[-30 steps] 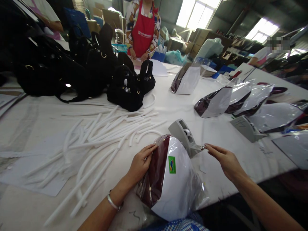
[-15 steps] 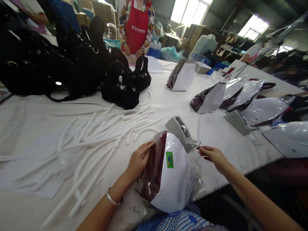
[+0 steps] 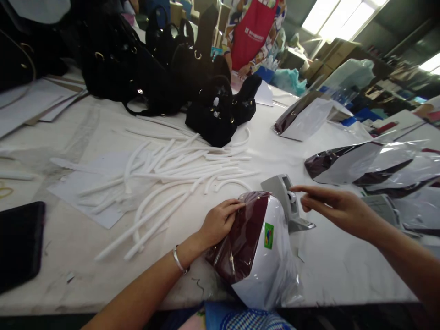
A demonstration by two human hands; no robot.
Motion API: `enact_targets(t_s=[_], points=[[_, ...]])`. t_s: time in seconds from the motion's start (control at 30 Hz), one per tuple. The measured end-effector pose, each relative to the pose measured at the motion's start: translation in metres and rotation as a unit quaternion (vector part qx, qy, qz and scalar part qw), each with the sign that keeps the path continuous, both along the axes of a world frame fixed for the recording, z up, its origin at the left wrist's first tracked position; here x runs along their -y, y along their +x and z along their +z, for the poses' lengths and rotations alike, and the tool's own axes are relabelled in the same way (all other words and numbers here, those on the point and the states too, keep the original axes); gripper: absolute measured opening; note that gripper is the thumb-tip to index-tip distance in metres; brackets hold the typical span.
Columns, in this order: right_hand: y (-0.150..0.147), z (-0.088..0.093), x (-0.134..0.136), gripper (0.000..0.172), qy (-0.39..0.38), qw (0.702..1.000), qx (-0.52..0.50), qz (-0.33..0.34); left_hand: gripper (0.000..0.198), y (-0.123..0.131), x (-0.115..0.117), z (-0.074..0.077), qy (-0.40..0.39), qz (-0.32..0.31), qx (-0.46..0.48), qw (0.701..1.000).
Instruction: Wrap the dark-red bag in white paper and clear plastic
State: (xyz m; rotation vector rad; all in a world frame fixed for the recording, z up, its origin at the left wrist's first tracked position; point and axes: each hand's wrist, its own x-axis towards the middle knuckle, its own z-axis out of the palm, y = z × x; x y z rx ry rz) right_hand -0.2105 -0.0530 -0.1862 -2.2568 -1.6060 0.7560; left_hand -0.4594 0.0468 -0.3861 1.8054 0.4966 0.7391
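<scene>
A burgundy bag point(image 3: 242, 245) in clear plastic, with a white sheet point(image 3: 259, 275) along its side and a green sticker point(image 3: 268, 235), stands at the table's front edge. My left hand point(image 3: 220, 224) grips its upper left part, fingers and thumb against the plastic. Just behind the bag is a grey tape dispenser point(image 3: 275, 185) with a small white roll and a cutting edge at its near right end. Over the dispenser reaches my right hand point(image 3: 333, 208), index finger stretched out at the roll and thumb apart from it. Nothing shows between these fingers.
White tubes point(image 3: 178, 169) lie loosely across the table's middle. Behind them are black bags point(image 3: 213, 119). More plastic-wrapped burgundy bags point(image 3: 337, 160) and another grey dispenser point(image 3: 381, 206) are at right. A black tablet-like object point(image 3: 20, 245) lies left. A person in a red apron point(image 3: 252, 34) stands across the table.
My right hand has moved from the dispenser's cutting edge up to its roll, and its pinch has opened. My left hand stays on the wrapped bag. The view has swung left.
</scene>
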Motion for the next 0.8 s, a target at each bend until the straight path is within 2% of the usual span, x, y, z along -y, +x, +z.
enact_targets(t_s=[0.07, 0.13, 0.2, 0.27, 0.4, 0.5, 0.63, 0.8], points=[[-0.015, 0.005, -0.045, 0.052, -0.059, 0.991, -0.043, 0.109, 0.041, 0.0, 0.0, -0.001, 0.001, 0.0, -0.001, 1.0], [-0.028, 0.002, -0.081, 0.049, -0.138, 0.968, -0.103, 0.184, 0.041, 0.0, 0.0, -0.001, -0.002, -0.002, -0.001, 1.0], [-0.038, -0.007, -0.106, 0.049, -0.208, 0.939, -0.155, 0.225, 0.04, 0.0, 0.0, -0.002, -0.009, -0.001, 0.0, 1.0], [-0.043, -0.019, -0.121, 0.049, -0.256, 0.919, -0.188, 0.233, 0.04, 0.0, 0.001, -0.003, -0.015, -0.001, 0.002, 1.0], [-0.044, -0.041, -0.133, 0.05, -0.316, 0.905, -0.192, 0.212, 0.039, 0.001, 0.002, -0.004, -0.023, -0.001, 0.011, 1.0], [-0.042, -0.051, -0.137, 0.047, -0.334, 0.899, -0.177, 0.22, 0.039, 0.002, 0.001, -0.005, -0.031, 0.001, 0.017, 0.999], [-0.042, -0.055, -0.141, 0.049, -0.354, 0.889, -0.148, 0.249, 0.037, 0.003, 0.001, -0.007, -0.04, 0.002, 0.023, 0.999], [-0.045, -0.052, -0.146, 0.062, -0.376, 0.866, -0.15, 0.294, 0.037, 0.004, 0.001, -0.009, -0.052, 0.013, 0.031, 0.998]])
